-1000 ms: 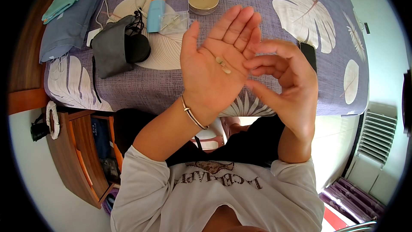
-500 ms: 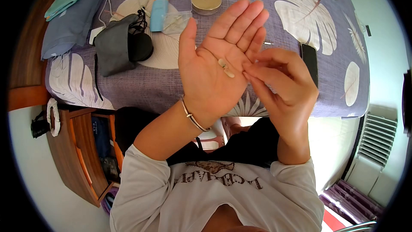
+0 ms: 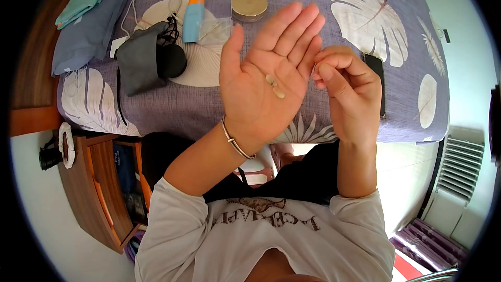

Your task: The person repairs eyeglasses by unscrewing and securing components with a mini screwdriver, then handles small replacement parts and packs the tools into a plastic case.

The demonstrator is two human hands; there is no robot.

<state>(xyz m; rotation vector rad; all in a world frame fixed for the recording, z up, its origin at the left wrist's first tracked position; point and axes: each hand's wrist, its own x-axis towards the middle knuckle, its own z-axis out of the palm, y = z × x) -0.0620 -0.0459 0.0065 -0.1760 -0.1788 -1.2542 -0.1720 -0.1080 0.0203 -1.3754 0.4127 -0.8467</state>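
Observation:
Palm up over the near side of the bed, my left hand (image 3: pixel 269 75) lies open with its fingers stretched out. Small pale pieces (image 3: pixel 275 86) rest on its palm; what they are is too small to tell. Just right of its little finger is my right hand (image 3: pixel 350 91), thumb and index finger pinched together. Something thin and pale seems to be between those fingertips, but I cannot make it out. Beyond my left hand sit a round gold-lidded case (image 3: pixel 249 5), a clear plastic box (image 3: pixel 214 30) and a blue bottle with an orange cap (image 3: pixel 193 20).
On the patterned bedspread (image 3: pixel 198 115) lie a grey pouch (image 3: pixel 138 65) with a black round item (image 3: pixel 171 59), a white cord, and folded clothes (image 3: pixel 91 42) at the left. A phone (image 3: pixel 374 81) is at the right. An open wooden drawer unit (image 3: pixel 102 177) stands lower left.
My right hand has closed from loosely curled fingers into a pinch and moved slightly up from beside my left palm. My left hand stays open with the pale pieces on it.

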